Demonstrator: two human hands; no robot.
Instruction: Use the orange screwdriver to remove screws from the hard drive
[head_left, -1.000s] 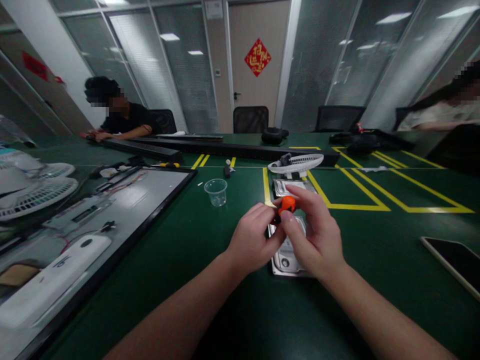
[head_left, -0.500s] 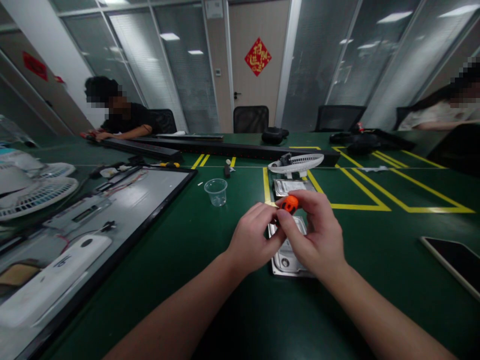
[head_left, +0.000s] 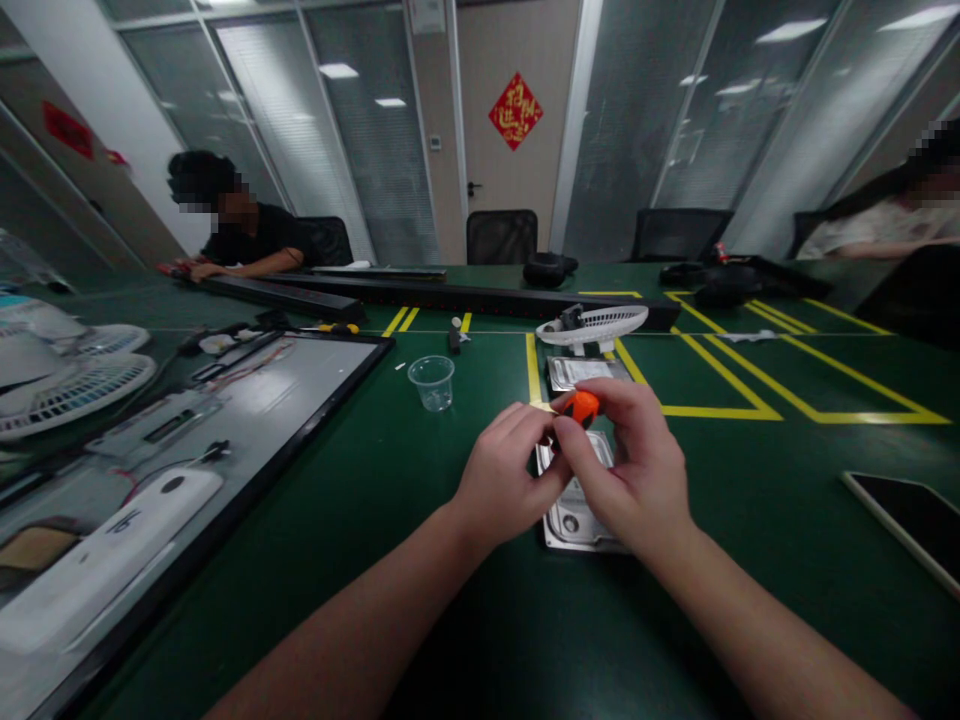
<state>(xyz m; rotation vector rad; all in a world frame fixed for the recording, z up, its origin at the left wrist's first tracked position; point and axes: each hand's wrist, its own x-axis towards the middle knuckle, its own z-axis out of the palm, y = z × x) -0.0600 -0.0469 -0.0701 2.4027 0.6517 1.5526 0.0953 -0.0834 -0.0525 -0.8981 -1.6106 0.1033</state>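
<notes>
Upright over a silver hard drive (head_left: 571,525), a screwdriver (head_left: 582,406) with an orange and black handle is pinched in my right hand (head_left: 634,465). My left hand (head_left: 506,475) is closed against it lower down, fingertips bunched where the shaft would be. The shaft and tip are hidden behind my fingers. Most of the drive's right side lies under my right hand. Just beyond my hands lies a second hard drive (head_left: 581,372).
A clear plastic cup (head_left: 433,385) stands left of the hands. A large panel with electronics (head_left: 315,375) fills the left side. Behind the drives lies a white fan grille (head_left: 611,325); a phone (head_left: 911,520) rests at right. Two people sit across the table.
The screwdriver handle has turned slightly, so its black patches show differently. Both hands stay in almost the same place.
</notes>
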